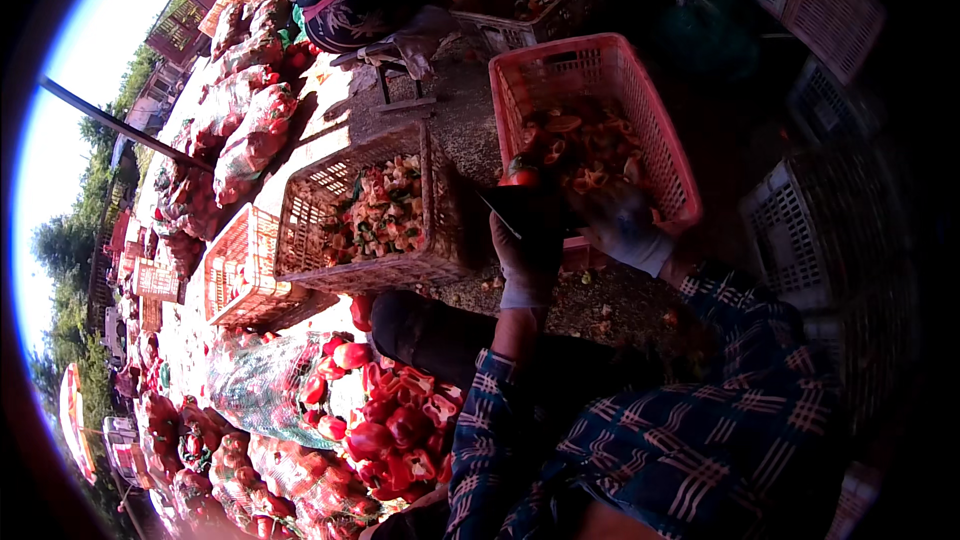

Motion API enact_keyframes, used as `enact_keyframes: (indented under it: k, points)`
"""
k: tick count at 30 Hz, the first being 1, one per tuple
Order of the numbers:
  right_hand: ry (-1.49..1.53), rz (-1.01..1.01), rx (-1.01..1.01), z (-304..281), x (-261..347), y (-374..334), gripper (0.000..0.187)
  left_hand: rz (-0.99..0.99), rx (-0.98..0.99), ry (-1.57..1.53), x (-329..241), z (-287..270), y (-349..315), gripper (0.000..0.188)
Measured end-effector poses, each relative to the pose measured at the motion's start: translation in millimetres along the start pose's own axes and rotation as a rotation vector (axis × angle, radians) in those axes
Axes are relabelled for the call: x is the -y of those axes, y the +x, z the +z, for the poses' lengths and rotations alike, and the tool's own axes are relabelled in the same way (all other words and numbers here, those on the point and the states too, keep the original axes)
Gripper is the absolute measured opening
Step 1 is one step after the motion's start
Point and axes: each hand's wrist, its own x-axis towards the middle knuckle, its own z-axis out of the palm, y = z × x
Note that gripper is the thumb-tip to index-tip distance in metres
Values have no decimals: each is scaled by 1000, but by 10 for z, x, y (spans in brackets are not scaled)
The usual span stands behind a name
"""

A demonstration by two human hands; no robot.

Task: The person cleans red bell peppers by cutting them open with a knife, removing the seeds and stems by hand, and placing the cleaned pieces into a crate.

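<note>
One red pepper (522, 176) at the left side of a red crate (645, 130), above a dark object (525, 212); left hand (526, 258) against the object, right hand (630, 230) at the crate's near edge; fingers (498, 232) too shadowed to tell spread from pinching.

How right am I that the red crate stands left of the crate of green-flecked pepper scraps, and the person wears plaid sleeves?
One thing is off: the head view shows the red crate standing right of the crate of green-flecked pepper scraps. The person does wear plaid sleeves.
</note>
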Motion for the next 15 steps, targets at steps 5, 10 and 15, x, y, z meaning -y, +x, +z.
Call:
enact_keyframes:
  k: [5, 10, 15]
  points:
    - [127, 160, 14, 154, -73, -116, 41, 143, -242, 179, 119, 146, 29, 48]
    - [125, 169, 37, 195, -259, -141, 36, 216, -205, 491, -72, 124, -24, 48]
    - [380, 703, 552, 70, -698, 44, 27, 195, -91, 502, -334, 240, -78, 54]
